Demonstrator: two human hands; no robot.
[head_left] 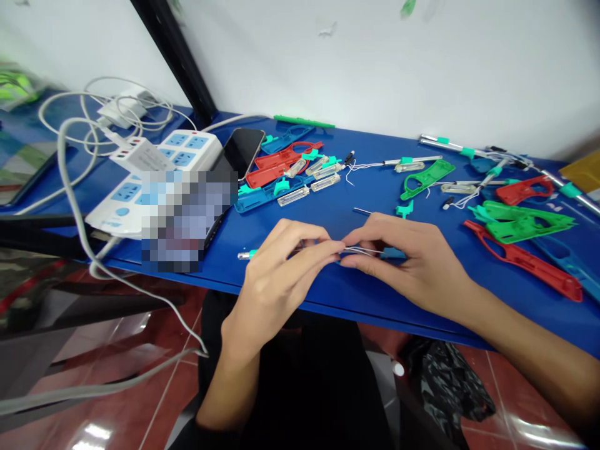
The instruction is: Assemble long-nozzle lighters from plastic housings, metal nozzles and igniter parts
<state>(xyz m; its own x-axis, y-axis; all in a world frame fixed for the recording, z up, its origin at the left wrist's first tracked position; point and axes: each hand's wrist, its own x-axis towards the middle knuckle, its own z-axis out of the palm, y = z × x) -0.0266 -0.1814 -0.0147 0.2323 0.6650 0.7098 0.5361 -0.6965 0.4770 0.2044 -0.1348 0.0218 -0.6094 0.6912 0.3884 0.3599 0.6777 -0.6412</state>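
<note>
My left hand [281, 272] and my right hand [407, 256] meet fingertip to fingertip just above the front of the blue table. Thin white wires [360, 250] run between them, pinched in the fingers of both hands. A metal rod end [244, 255] with a teal sleeve pokes out left of my left hand; the rest is covered. Under my right palm shows a blue plastic piece [392, 253], partly hidden. Behind my right hand a thin metal shaft [362, 211] sticks out, and a small teal clip [404, 209] lies farther back.
Red, blue and green plastic shells, such as a red one [525, 259], lie at right and back left. Clear tubes [325, 182] and wired metal rods [450, 145] lie behind. At left are a white power strip [194, 150], a phone [244, 150] and looping cables [70, 181].
</note>
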